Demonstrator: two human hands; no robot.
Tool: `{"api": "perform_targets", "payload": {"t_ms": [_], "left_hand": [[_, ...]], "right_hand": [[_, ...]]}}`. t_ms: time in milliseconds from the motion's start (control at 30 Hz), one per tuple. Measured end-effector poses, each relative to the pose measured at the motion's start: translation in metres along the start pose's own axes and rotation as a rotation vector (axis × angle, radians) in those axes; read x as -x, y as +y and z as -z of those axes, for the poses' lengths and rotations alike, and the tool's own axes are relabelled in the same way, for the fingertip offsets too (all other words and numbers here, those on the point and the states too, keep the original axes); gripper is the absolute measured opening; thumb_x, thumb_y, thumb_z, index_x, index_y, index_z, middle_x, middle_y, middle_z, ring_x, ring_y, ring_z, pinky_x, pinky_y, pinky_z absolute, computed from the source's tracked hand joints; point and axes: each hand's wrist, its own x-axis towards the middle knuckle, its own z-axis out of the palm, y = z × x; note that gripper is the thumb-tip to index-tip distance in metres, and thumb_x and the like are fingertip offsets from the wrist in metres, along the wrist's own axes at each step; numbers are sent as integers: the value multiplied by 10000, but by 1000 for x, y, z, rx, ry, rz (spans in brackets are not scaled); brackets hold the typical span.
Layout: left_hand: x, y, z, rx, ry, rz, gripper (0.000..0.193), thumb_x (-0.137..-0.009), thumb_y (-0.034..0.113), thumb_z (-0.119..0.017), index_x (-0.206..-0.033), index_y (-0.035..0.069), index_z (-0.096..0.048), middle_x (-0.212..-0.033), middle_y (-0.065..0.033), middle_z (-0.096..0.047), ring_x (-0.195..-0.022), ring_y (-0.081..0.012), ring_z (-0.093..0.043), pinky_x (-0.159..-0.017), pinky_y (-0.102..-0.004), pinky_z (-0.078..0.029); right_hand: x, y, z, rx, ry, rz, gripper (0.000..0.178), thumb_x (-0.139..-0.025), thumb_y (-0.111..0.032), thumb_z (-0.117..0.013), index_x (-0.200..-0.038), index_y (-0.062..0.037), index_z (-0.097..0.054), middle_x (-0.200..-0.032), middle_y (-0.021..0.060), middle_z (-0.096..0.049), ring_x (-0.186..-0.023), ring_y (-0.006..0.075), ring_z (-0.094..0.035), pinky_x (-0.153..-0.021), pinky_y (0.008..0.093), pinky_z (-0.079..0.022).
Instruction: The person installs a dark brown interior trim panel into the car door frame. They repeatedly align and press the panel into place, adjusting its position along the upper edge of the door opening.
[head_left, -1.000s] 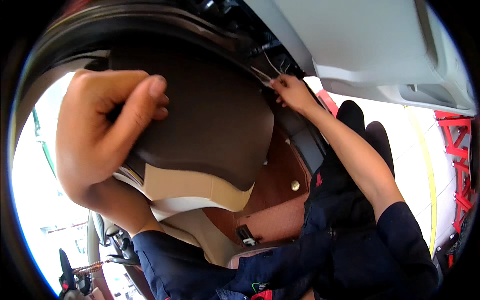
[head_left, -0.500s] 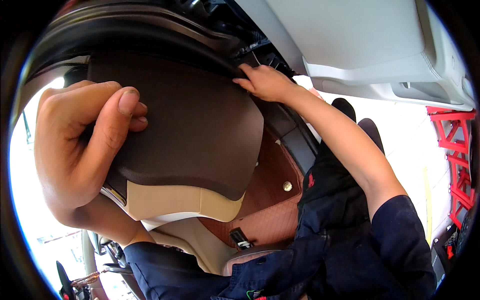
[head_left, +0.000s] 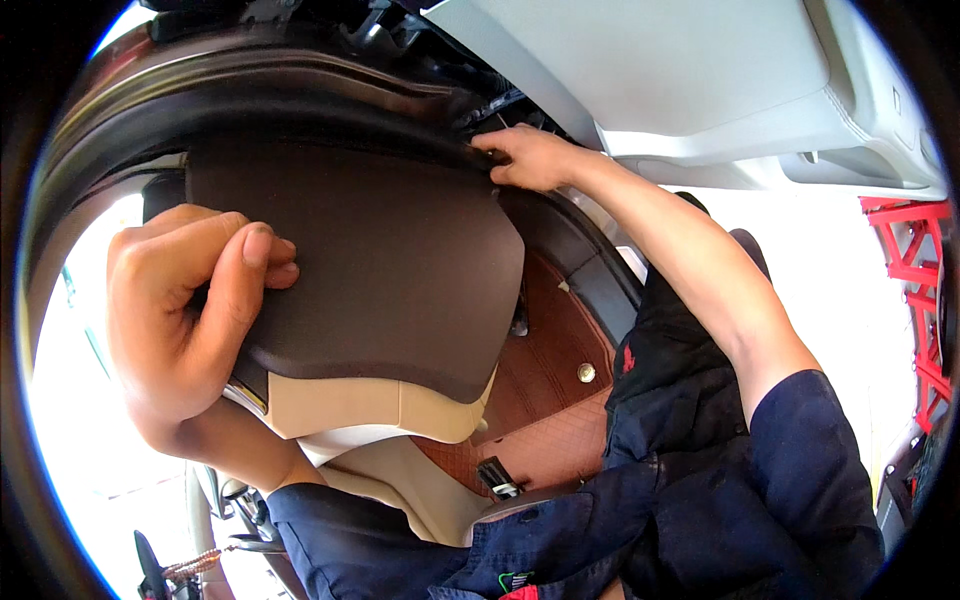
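My left hand (head_left: 195, 310) is raised over the left part of a dark brown dashboard-like panel (head_left: 380, 270). Its fingers are curled in, with the thumb against them; whatever may lie inside the fist is hidden. At the panel's far right corner, my right hand (head_left: 530, 160) pinches the black rubber door seal (head_left: 400, 125) along the car's door opening. The thumb sits on the near side of the strip, and the fingertips are partly lost against the dark trim. Beige trim (head_left: 340, 405) runs under the panel's near edge.
A pale grey door panel (head_left: 690, 80) stands open at the far right. Brown floor mats (head_left: 560, 320) lie in the footwell beside a dark sill (head_left: 590, 255). Red metal stands (head_left: 915, 250) are on the floor at right. A bead string (head_left: 195, 565) hangs lower left.
The whole view has shifted slightly. My right hand has moved a little along the seal and its thumb and fingers sit further apart. The left hand keeps its curled shape.
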Motion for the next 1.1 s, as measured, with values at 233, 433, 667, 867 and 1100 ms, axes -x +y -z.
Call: {"api": "perform_targets", "payload": {"t_ms": [233, 433, 667, 867, 1100], "left_hand": [[-3, -4, 0, -21, -34, -30, 262, -947, 61, -584, -782, -61, -748, -693, -160, -719, -590, -230, -671, -596, -304, -525], [-3, 1, 5, -59, -46, -72, 259, -947, 66, -587, -781, -58, -742, -694, -165, -718, -584, -230, -676, -600, -300, -530], [0, -3, 2, -24, -34, -6, 259, -954, 80, -591, -798, -54, -748, -693, -160, -719, -594, -225, -690, -578, -289, -534], [3, -8, 2, -17, -13, -15, 318, -999, 145, -573, -829, -55, -752, -700, -158, -724, -607, -224, -714, -566, -280, -549], [6, -8, 3, 17, -33, -5, 367, -1032, 145, -517, -823, -65, -734, -717, -173, -727, -629, -233, -720, -606, -283, -558]], "right_hand": [[-5, -27, 11, 249, -132, -62, 425, -902, -238, -601, -1272, -28, -594, -1006, 291, -699, -1027, 458, -666, -901, 515, -529], [7, -23, -6, 245, 140, 42, 513, -996, -470, -586, -1236, -17, -589, -1061, 254, -667, -972, 448, -672, -846, 509, -548], [-12, -52, -25, 184, 393, 2, 658, -966, -585, -600, -1187, 34, -625, -1123, 227, -657, -1008, 413, -678, -831, 480, -566], [-3, -41, -16, 170, 266, 32, 561, -966, -515, -647, -1097, 30, -671, -887, 247, -700, -863, 409, -704, -738, 462, -567], [2, -47, 20, 169, 84, 140, 346, -924, -324, -725, -949, 20, -700, -726, 234, -664, -732, 403, -686, -649, 467, -548]]}}
